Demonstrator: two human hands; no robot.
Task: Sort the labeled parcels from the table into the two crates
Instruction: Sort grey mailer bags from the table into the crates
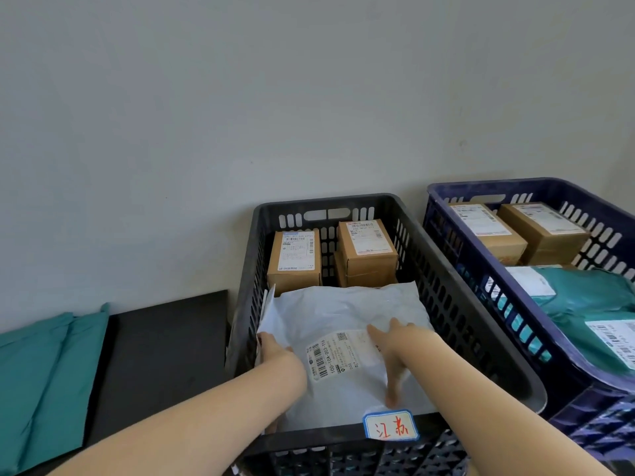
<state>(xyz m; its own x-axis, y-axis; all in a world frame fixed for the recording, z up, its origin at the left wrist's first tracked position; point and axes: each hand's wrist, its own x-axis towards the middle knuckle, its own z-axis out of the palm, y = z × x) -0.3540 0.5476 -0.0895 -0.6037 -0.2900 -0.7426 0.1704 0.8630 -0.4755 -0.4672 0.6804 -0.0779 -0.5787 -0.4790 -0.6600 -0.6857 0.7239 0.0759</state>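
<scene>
A white poly mailer (347, 314) with a barcode label lies flat inside the black crate (481, 314), in front of two labelled cardboard boxes (295, 259). My left hand (275, 352) holds the mailer's left edge, its fingers under the bag. On the right part of the mailer my right hand (395, 352) presses down with straight, spread fingers. A blue crate (443, 214) to the right holds two cardboard boxes (543, 231) and teal mailers (591, 304).
A teal mailer (44, 365) lies on the dark table (161, 352) at the left. The black crate carries a handwritten red tag (390, 428) on its near rim. A pale wall stands right behind both crates.
</scene>
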